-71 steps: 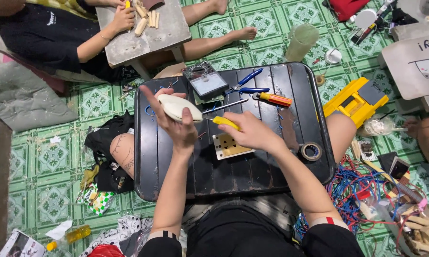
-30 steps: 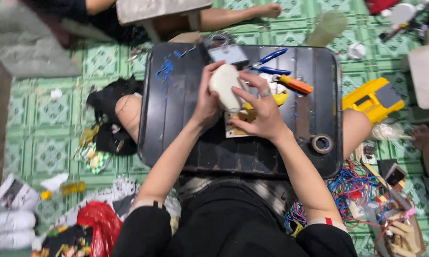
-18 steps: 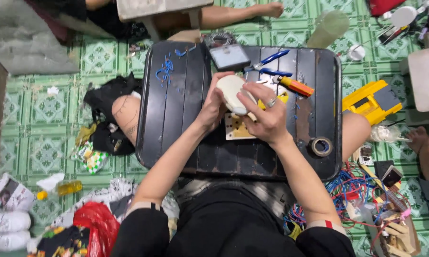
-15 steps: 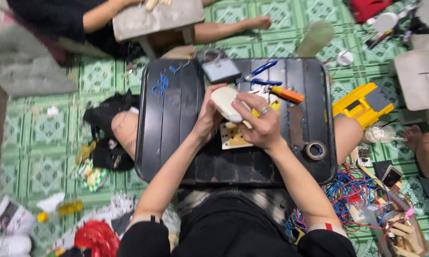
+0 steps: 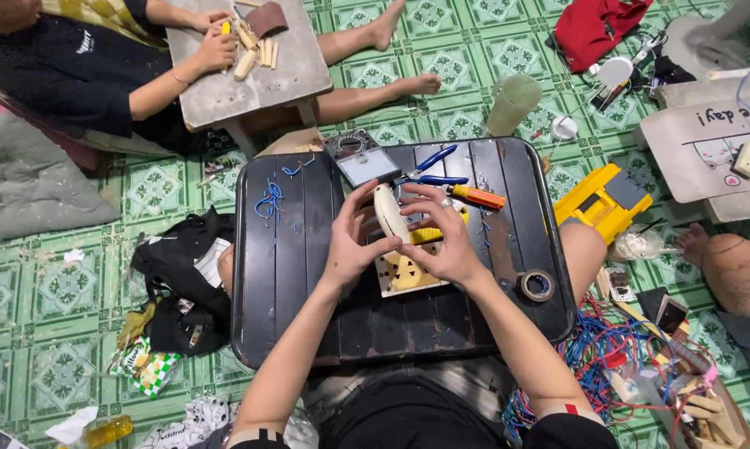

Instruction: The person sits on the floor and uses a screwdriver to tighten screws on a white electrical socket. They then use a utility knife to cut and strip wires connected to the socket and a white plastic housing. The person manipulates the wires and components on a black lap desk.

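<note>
My left hand (image 5: 352, 243) grips a white oval plastic cover (image 5: 387, 214), held on edge above a black tray table (image 5: 292, 274). My right hand (image 5: 441, 235) touches the cover from the right and holds a yellow-handled tool (image 5: 426, 236) against it. Under my hands lies a square beige board with a yellow socket part (image 5: 408, 273). An orange-handled screwdriver (image 5: 477, 197) and blue-handled pliers (image 5: 431, 167) lie just beyond my right hand.
A multimeter (image 5: 362, 158), blue wire scraps (image 5: 268, 201) and a roll of black tape (image 5: 537, 285) sit on the tray. A yellow tool case (image 5: 601, 202), tangled wires (image 5: 608, 353) and a cup (image 5: 513, 102) lie right. Another person works at a small grey table (image 5: 250, 71).
My hands have turned the white cover from lying flat to standing on edge. The view shifted, bringing the other person and their table back into sight.
</note>
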